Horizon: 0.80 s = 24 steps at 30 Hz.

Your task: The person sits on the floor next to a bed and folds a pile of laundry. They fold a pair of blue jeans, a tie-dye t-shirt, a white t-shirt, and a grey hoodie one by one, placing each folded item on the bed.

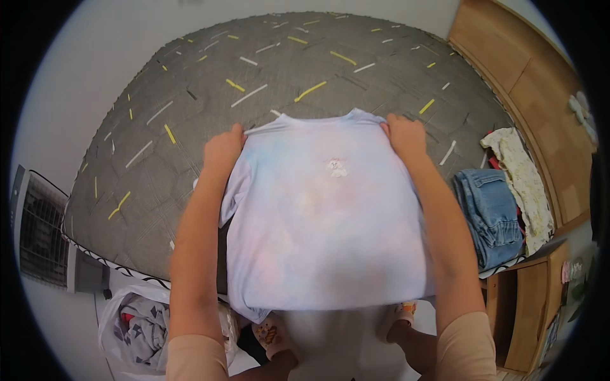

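A pastel tie-dye T-shirt (324, 214) in blue, pink and lilac hangs spread between my hands, its front with a small white animal figure facing up. My left hand (225, 150) grips the fabric at the shoulder on the left of the picture. At the opposite shoulder, my right hand (405, 135) pinches the cloth. The neckline points away from me, over the grey patterned bed cover (190, 95), and the hem hangs past the bed's near edge above my feet.
Folded blue jeans (488, 214) and a pale patterned garment (519, 181) lie at the bed's right side. A plastic bag (107, 324) holding clothes stands below left, near a heater (43, 233). A wooden headboard (524, 95) and an open wooden nightstand (533, 309) are at the right.
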### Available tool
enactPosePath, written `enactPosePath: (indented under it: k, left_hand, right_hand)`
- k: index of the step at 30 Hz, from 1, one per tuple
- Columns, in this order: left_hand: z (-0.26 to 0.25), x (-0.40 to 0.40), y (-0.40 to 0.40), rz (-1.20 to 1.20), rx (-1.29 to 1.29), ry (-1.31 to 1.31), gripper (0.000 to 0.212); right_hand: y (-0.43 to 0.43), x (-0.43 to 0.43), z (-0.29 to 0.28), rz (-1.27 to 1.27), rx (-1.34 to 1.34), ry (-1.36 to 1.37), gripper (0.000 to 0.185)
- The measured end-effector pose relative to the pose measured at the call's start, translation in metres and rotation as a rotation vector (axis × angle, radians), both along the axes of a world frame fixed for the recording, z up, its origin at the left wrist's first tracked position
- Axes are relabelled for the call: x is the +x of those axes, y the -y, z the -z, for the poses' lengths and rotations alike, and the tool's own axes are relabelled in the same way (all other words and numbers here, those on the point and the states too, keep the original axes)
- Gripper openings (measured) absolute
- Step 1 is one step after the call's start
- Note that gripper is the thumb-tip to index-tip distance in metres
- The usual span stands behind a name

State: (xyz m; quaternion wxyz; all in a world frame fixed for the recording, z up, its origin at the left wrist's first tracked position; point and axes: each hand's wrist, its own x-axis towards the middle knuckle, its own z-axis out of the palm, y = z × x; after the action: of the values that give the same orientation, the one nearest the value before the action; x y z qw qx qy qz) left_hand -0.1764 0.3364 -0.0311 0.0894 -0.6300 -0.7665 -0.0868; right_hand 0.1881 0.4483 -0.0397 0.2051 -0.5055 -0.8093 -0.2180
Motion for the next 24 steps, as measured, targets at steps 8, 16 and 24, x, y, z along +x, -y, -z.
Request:
enactPosePath:
  k: [8,16,24]
  left_hand:
    - [-0.001,-0.031,0.04,0.157,-0.103,0.498,0.054]
    - [-0.008,-0.047,0.161,-0.007,-0.035,0.712,0.057]
    - [-0.012,0.041,0.207,-0.187,-0.13,0.254,0.061]
  right_hand:
    - [0.053,0.049,-0.023,0.054,-0.197,-0.093,0.034]
    - [0.136,0.142,-0.058,-0.029,-0.281,0.001,0.035]
    - [0.162,0.119,-0.046,0.026,-0.176,-0.091,0.022]
